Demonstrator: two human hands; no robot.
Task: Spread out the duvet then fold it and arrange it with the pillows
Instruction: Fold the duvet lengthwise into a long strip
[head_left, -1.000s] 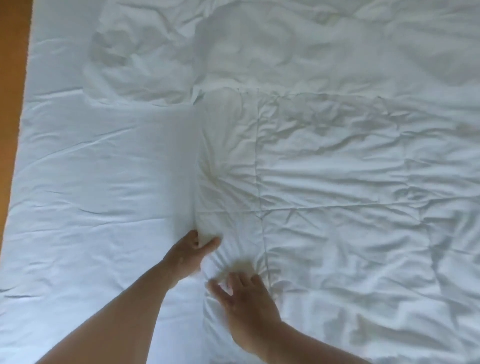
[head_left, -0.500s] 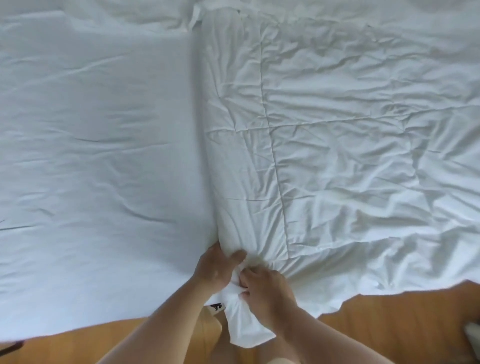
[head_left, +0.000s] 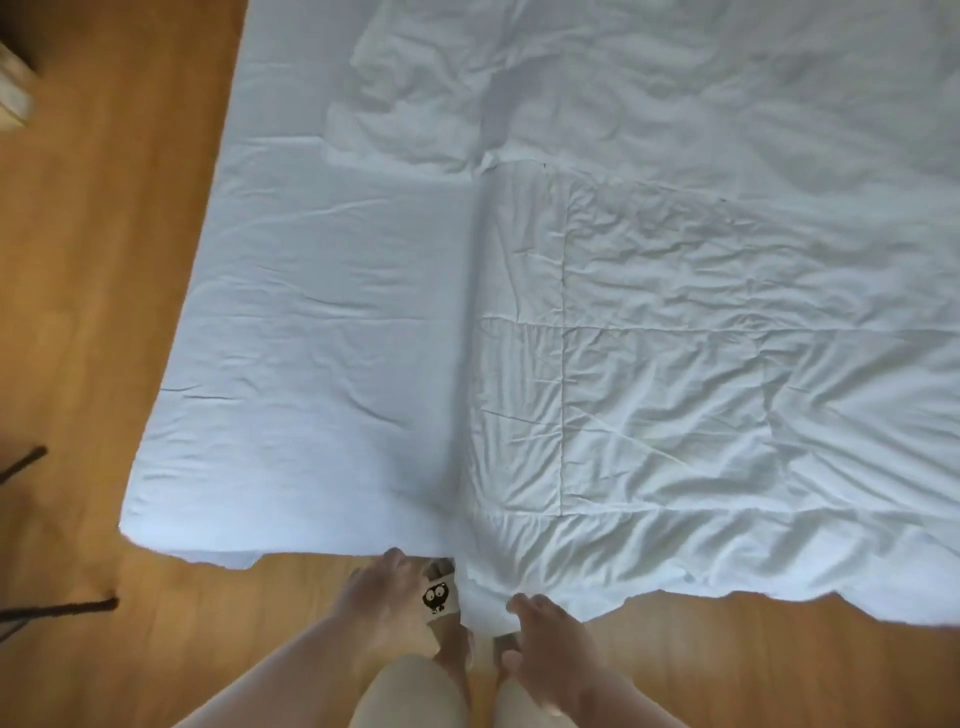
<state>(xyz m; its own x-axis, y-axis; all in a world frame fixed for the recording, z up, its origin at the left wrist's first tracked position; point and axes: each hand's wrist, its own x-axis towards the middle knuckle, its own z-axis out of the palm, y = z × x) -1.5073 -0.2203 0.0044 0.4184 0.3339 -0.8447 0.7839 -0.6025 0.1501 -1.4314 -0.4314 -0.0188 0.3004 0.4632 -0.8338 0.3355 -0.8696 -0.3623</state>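
Observation:
The white quilted duvet (head_left: 701, 364) lies flat over the right part of the bed, its left edge running straight down the middle. Its near corner (head_left: 483, 597) hangs over the foot edge. My left hand (head_left: 382, 597) hovers just left of that corner with fingers spread, holding nothing. My right hand (head_left: 545, 639) is just right of the corner, fingers relaxed, fingertips close to the cloth. Two crumpled white pillows (head_left: 410, 109) (head_left: 597, 93) lie at the head of the bed.
The bare white sheet (head_left: 311, 338) covers the bed's left half. Wooden floor (head_left: 104, 312) surrounds the bed. Thin dark legs (head_left: 57, 608) stand on the floor at left. My feet in patterned socks (head_left: 439, 597) are at the foot edge.
Both hands gripped the duvet's near corner half a second ago; they have let go and pulled back. I have stepped back, so more of the bed and floor shows.

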